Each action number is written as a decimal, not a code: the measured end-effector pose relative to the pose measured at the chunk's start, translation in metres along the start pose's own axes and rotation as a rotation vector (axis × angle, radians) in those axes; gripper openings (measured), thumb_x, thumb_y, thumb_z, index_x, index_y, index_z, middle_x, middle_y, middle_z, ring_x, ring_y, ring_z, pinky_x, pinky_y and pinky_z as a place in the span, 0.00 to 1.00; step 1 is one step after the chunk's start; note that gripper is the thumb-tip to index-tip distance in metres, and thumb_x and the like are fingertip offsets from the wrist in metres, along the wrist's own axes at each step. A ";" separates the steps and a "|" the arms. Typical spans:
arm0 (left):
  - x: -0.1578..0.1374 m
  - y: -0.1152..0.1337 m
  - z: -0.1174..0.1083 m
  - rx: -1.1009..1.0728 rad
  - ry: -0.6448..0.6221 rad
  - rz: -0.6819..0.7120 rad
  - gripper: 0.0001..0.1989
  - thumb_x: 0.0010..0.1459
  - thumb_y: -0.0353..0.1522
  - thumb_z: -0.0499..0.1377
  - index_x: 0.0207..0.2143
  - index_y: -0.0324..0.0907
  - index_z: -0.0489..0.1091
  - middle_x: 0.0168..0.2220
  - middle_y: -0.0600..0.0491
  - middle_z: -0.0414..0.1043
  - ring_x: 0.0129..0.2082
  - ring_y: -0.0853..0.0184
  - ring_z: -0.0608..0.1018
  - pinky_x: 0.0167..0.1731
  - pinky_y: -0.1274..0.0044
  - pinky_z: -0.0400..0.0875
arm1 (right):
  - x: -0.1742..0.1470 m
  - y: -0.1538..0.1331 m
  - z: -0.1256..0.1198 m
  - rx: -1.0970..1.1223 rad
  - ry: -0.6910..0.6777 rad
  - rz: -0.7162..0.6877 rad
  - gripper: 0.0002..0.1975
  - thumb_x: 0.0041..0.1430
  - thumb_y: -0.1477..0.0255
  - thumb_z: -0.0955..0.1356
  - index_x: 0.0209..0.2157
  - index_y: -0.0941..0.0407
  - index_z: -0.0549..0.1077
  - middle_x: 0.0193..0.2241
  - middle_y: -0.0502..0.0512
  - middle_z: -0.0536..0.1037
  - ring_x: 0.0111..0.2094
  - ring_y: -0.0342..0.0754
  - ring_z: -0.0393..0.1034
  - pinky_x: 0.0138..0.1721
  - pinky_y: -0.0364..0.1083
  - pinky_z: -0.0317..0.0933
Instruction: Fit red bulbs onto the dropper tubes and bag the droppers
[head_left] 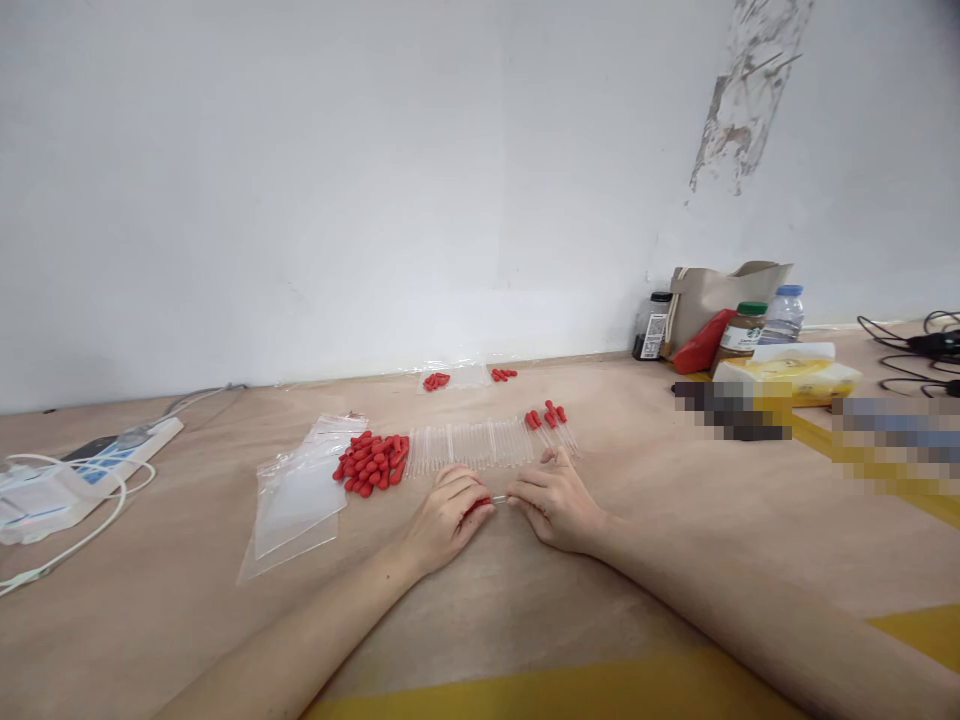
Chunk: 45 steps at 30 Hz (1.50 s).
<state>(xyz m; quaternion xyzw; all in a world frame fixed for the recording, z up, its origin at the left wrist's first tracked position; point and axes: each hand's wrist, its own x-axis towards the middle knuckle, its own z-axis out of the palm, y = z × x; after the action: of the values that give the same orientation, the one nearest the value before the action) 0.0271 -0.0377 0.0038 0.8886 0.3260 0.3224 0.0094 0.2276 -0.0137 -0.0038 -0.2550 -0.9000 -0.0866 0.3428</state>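
My left hand (452, 515) is closed around a red rubber dropper bulb (478, 506), mostly hidden by the fingers. My right hand (556, 502) pinches a thin glass dropper tube (501, 499), which spans the small gap between both hands. Whether the tube's end sits inside the bulb cannot be seen. Just beyond my hands lies a row of clear glass tubes (469, 446). A heap of red bulbs (371, 462) lies left of that row. At its right end are several droppers with red bulbs fitted (551, 414).
Clear zip bags (296, 500) lie left of the heap. Near the wall, another clear bag (465, 376) has red bulbs by it. A white power strip (142, 455) with cables is far left. Bottles, a tissue pack (787, 378) and a grey bag (712, 300) stand at right.
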 end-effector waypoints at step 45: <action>-0.008 -0.015 -0.007 0.218 0.002 -0.240 0.06 0.55 0.32 0.54 0.33 0.43 0.70 0.39 0.51 0.65 0.41 0.61 0.67 0.43 0.65 0.57 | 0.027 0.083 0.009 -0.213 -0.159 0.949 0.07 0.50 0.70 0.61 0.28 0.55 0.70 0.27 0.54 0.75 0.31 0.49 0.67 0.38 0.50 0.47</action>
<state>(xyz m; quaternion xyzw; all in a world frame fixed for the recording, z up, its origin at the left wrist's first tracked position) 0.0095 -0.0319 0.0015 0.8388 0.4628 0.2825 -0.0489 0.2482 0.0709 0.0063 -0.6762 -0.6941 0.0073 0.2468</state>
